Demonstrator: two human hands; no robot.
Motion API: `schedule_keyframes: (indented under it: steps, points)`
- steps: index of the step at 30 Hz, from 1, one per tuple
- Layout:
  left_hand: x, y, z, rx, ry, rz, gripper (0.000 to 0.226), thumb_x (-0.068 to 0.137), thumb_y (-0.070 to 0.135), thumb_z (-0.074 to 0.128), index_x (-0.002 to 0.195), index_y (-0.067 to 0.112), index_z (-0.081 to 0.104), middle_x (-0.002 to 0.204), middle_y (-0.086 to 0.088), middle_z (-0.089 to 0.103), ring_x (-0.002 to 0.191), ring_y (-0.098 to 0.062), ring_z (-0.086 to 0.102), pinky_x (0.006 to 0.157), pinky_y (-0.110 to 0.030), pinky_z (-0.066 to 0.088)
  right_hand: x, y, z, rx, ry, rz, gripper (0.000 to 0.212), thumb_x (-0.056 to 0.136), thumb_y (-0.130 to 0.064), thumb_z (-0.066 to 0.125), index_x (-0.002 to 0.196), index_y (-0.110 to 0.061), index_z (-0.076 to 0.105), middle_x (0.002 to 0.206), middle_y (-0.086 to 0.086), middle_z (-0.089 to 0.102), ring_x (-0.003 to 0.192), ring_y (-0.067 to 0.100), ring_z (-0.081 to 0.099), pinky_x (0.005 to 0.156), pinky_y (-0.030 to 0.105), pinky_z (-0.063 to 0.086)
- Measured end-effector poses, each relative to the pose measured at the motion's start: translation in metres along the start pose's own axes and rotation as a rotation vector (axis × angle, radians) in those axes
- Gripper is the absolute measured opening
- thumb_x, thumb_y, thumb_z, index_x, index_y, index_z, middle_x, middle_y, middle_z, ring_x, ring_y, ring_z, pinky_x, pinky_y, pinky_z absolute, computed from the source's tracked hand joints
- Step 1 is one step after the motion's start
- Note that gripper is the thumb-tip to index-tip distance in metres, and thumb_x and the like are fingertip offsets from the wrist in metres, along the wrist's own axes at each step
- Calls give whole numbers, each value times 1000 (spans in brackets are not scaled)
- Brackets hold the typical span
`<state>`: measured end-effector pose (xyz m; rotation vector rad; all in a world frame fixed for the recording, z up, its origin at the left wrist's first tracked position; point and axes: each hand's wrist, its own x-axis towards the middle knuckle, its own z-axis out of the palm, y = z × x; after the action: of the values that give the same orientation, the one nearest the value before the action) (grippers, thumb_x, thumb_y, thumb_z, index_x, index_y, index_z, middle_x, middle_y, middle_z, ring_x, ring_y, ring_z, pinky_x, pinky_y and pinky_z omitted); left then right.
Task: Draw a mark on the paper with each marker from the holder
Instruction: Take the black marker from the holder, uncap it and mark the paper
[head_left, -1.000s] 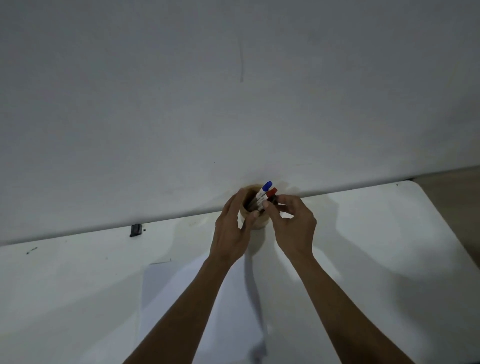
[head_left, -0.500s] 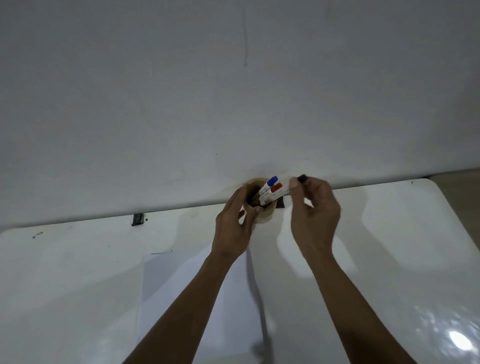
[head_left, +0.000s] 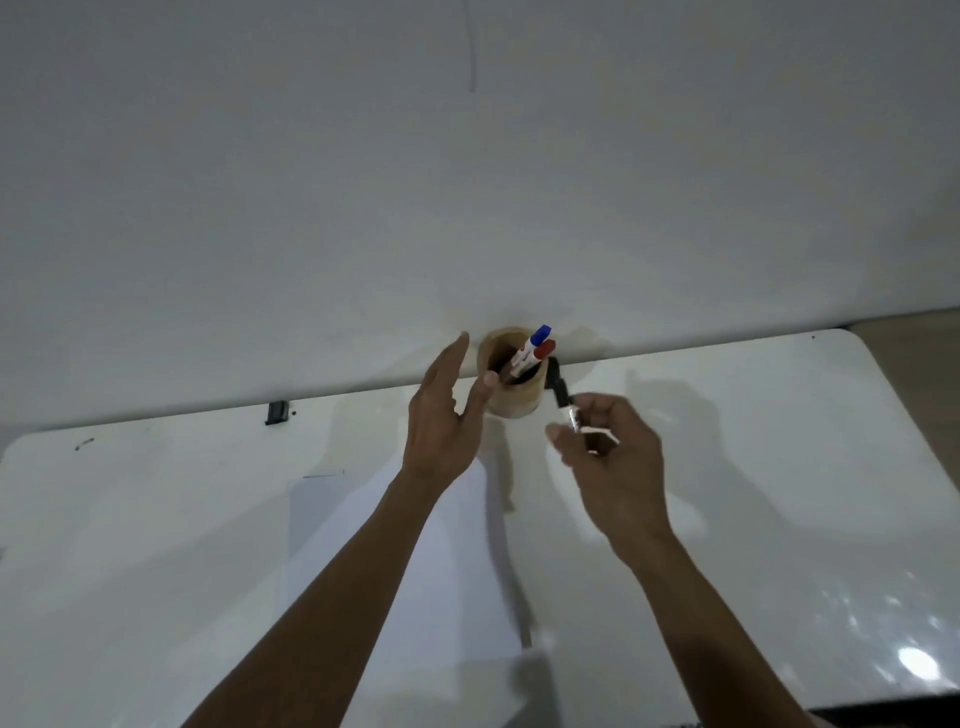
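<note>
Since half a second ago our right hand (head_left: 610, 457) has come away from the holder (head_left: 511, 374) toward us, and it now grips the black-capped marker (head_left: 563, 402) clear of the rim, fingers curled around the white barrel with the black cap pointing up and back toward the wall (head_left: 467, 182). Our left hand (head_left: 441, 415) has let go of the holder: it hangs open just to its left, fingers straight, the thumb tip near the front of the rim; we cannot tell whether the thumb touches it.

We see the tan, round holder standing upright at the far edge of the white table (head_left: 779, 467), close against the wall. Two markers lean in it toward the right, the blue-capped marker (head_left: 537, 335) above the red-capped marker (head_left: 543, 351). The paper (head_left: 363, 571) lies flat on the table nearer to us, with our left forearm crossing over it and hiding part of the sheet. We see no drawn line on the part that shows. A small dark clip (head_left: 277, 412) sits at the table's far edge, well to the left of the holder. Nothing lies between the right hand and the paper.
</note>
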<state>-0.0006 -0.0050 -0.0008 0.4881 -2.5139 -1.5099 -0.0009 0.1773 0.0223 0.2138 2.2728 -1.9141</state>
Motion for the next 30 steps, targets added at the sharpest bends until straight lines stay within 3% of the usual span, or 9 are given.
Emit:
schedule_keyframes:
  steps: [3, 7, 11, 13, 17, 20, 24, 27, 30]
  points:
    - [-24, 4, -31, 14, -68, -42, 38, 98, 43, 55, 131, 27, 63, 127, 6, 69, 110, -1, 62, 80, -16, 53, -24, 10, 15, -75, -136, 54, 23, 79, -10, 86, 93, -23, 73, 81, -10, 74, 71, 15, 72, 70, 28, 59]
    - [-74, -6, -78, -77, -177, -168, 21, 95, 34, 63, 100, 21, 78, 90, 2, 79, 84, -13, 74, 79, -37, 61, -53, 7, 43, -163, -303, 2, 13, 83, -17, 83, 94, -18, 76, 83, -6, 78, 72, 14, 76, 64, 21, 56]
    - [-118, -24, -120, -228, -130, -271, 10, 91, 16, 70, 88, 14, 79, 86, -7, 78, 77, -19, 71, 74, -33, 59, -83, -3, 71, -268, -462, -76, 8, 89, -24, 77, 97, -22, 78, 88, -9, 78, 62, 10, 74, 57, 24, 55]
    - [-136, -34, -138, -278, -103, -295, 7, 90, 17, 72, 91, 14, 78, 86, -10, 77, 78, -18, 69, 74, -34, 58, -97, -6, 85, -287, -521, -84, 8, 89, -24, 77, 97, -22, 79, 89, -9, 77, 60, 11, 73, 59, 29, 56]
    - [-161, -54, -168, -399, -50, -347, 19, 89, 19, 73, 108, 16, 74, 93, -7, 79, 84, -18, 72, 76, -33, 59, -127, -9, 109, -343, -615, -87, 17, 89, -27, 77, 105, -21, 79, 91, -8, 77, 60, 12, 74, 58, 21, 55]
    - [-177, -66, -185, -466, -48, -358, 12, 88, 13, 73, 100, 10, 76, 89, -4, 80, 81, -17, 70, 77, -33, 59, -144, -8, 119, -390, -674, -81, 18, 86, -28, 80, 103, -26, 78, 93, -8, 75, 59, 12, 73, 60, 23, 56]
    - [-191, -84, -203, -628, 43, -398, 9, 89, 4, 69, 89, 9, 76, 84, -8, 76, 80, -22, 69, 77, -33, 57, -154, -8, 116, -435, -626, -28, 30, 73, -17, 91, 101, -23, 79, 91, -4, 76, 65, 13, 70, 56, 24, 55]
    - [-199, -93, -213, -685, 23, -398, 11, 90, 1, 67, 94, 8, 75, 82, -10, 74, 78, -25, 69, 80, -35, 56, -164, -11, 112, -94, -494, 85, 25, 75, -2, 86, 97, -6, 76, 84, 13, 79, 72, 24, 75, 63, 29, 61]
    - [-204, -92, -213, -549, -47, -329, 16, 90, 4, 70, 100, 13, 78, 84, -10, 77, 77, -18, 69, 77, -26, 58, -178, -12, 120, 236, -327, 209, 19, 76, -1, 81, 93, -4, 74, 78, 11, 77, 71, 22, 75, 63, 27, 61]
